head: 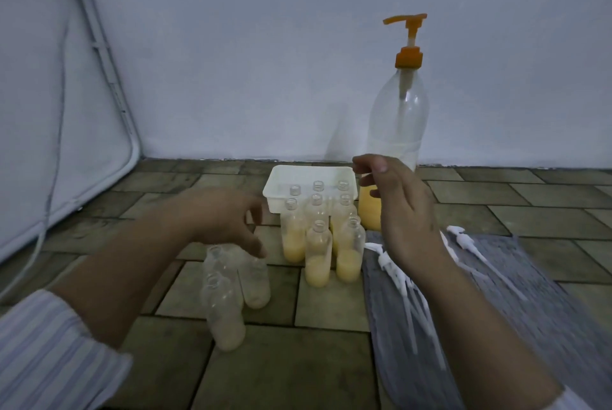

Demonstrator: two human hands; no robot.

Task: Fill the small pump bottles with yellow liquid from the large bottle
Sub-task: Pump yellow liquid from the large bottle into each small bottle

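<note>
My left hand (228, 222) hovered, fingers loosely curled and empty, over three light, tippy small bottles (225, 310). At two o'clock, my right hand (402, 211), also empty, neared the large bottle (399, 131); I judged its lower body the safest hold.

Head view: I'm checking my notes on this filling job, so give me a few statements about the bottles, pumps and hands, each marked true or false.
1. The large bottle has an orange pump top. True.
2. The white pump heads are screwed onto the small bottles. False: they lie on the grey cloth, and the bottles stand open.
3. The left hand hovers over three nearly empty bottles. True.
4. The right hand presses the large bottle's pump. False: it is well below the pump and holds nothing.
5. The white tray holds some small bottles. True.
</note>
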